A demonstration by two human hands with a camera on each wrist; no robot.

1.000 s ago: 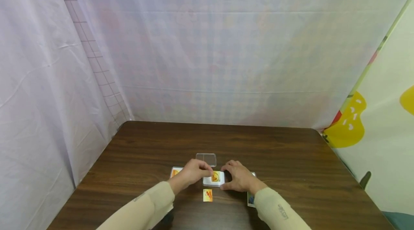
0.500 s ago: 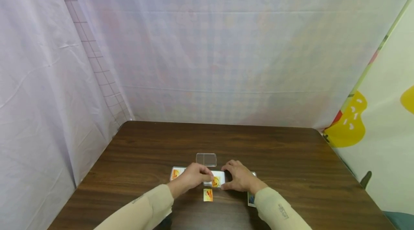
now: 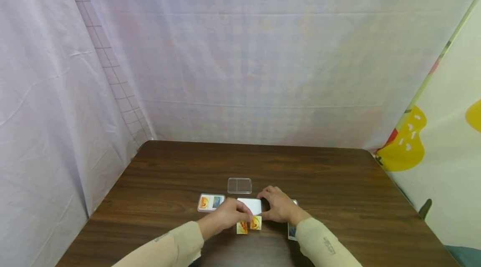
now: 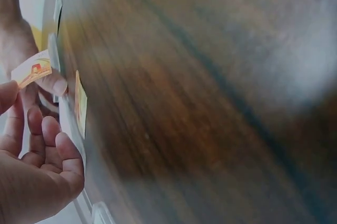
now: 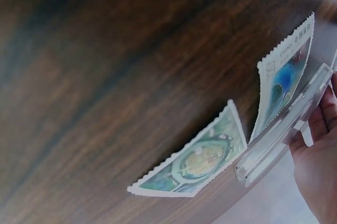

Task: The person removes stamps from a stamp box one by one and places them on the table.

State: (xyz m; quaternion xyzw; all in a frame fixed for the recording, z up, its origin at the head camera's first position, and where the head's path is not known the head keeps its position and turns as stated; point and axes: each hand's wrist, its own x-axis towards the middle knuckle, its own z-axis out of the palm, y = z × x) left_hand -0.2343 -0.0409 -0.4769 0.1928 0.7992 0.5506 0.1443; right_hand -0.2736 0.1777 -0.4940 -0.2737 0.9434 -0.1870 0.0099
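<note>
Pinched stamp moved off case; blue stamp reads "CHINA".

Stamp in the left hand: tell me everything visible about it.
The stamp looks like thin paper, four-sided, with a yellow and orange picture and white along part of it; any print is too blurred to read. The left hand pinches it at one end, and it appears lifted off the table. In the head view it shows on the near side of the white-backed case, just right of another orange-and-yellow stamp.
</note>
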